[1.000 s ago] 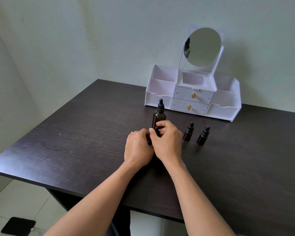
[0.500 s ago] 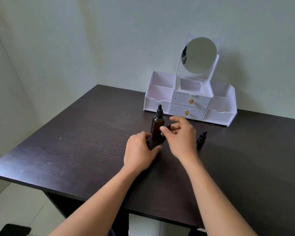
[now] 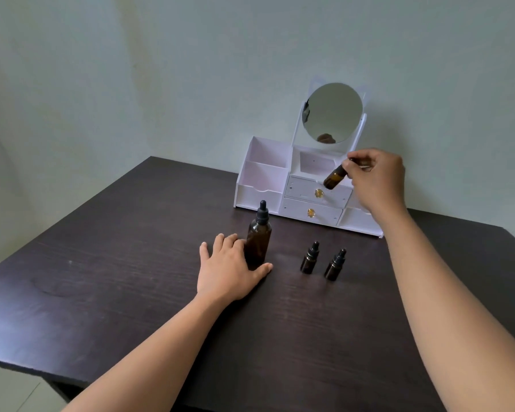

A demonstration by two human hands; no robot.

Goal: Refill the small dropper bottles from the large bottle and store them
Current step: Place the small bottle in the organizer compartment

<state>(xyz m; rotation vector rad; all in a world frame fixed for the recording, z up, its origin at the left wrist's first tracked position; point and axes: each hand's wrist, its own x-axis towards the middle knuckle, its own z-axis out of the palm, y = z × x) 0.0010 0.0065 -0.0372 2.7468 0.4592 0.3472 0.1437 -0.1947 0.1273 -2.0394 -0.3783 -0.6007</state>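
Note:
My right hand [image 3: 376, 179] holds a small amber dropper bottle [image 3: 335, 177] by its cap, tilted in the air in front of the white organizer [image 3: 263, 173]. The large amber dropper bottle [image 3: 258, 237] stands upright on the dark table [image 3: 116, 278]. My left hand [image 3: 229, 267] lies flat on the table, its fingers open around the base of the large bottle. Two more small dropper bottles [image 3: 309, 258] [image 3: 335, 265] stand capped side by side to the right of the large one.
The white organizer has open compartments on the left and top, two drawers with gold knobs [image 3: 318, 193], and a round mirror [image 3: 332, 113] on top. It stands at the table's far edge against the wall. The table's left and near edges are in view.
My right hand has lifted one small bottle from beside the large bottle up and right toward the organizer. My left hand has flattened next to the large bottle. The camera has tilted up.

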